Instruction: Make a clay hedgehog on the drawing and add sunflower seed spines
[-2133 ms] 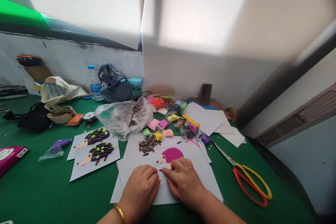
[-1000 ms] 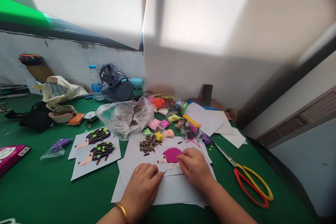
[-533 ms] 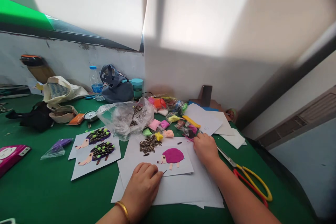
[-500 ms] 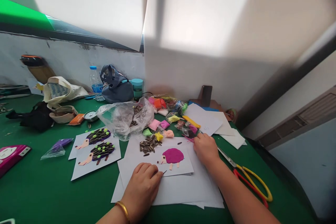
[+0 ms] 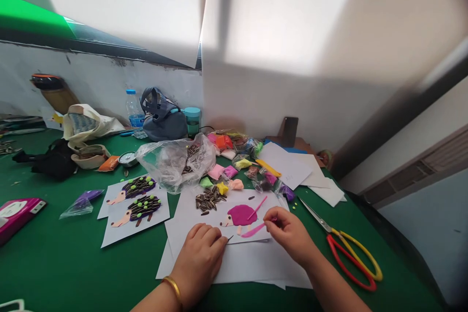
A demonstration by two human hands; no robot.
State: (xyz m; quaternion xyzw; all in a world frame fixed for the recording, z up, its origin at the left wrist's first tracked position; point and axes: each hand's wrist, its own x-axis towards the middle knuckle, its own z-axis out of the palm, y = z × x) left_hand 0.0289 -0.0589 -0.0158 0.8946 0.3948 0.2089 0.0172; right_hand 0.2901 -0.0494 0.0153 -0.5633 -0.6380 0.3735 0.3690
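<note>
My left hand (image 5: pixel 200 258) rests on the white paper sheets (image 5: pixel 256 268), fingers bent together. A small dark tip (image 5: pixel 230 238) shows at its fingertips; its kind is unclear. My right hand (image 5: pixel 288 231) pinches a pink clay-modelling knife (image 5: pixel 253 231), its blade pointing left over the lower edge of the hedgehog picture (image 5: pixel 226 234). The hedgehog has a magenta clay body (image 5: pixel 239 215). A thin pink stick (image 5: pixel 258 207) crosses the right side of this body; whether it touches is unclear. Sunflower seeds (image 5: pixel 207 201) lie piled at the picture's upper left.
Two finished hedgehog pictures (image 5: pixel 119 229) lie at left. Behind are a plastic bag of seeds (image 5: pixel 164 161) and several clay packets (image 5: pixel 216 171). Large scissors (image 5: pixel 331 229) lie at right, near a purple clay packet (image 5: pixel 287 192). A magenta box (image 5: pixel 20 217) sits far left.
My right hand has come down and toward me from the clay packets, bringing the pink knife over the picture. The pink stick now crosses the hedgehog. My left hand stays in place.
</note>
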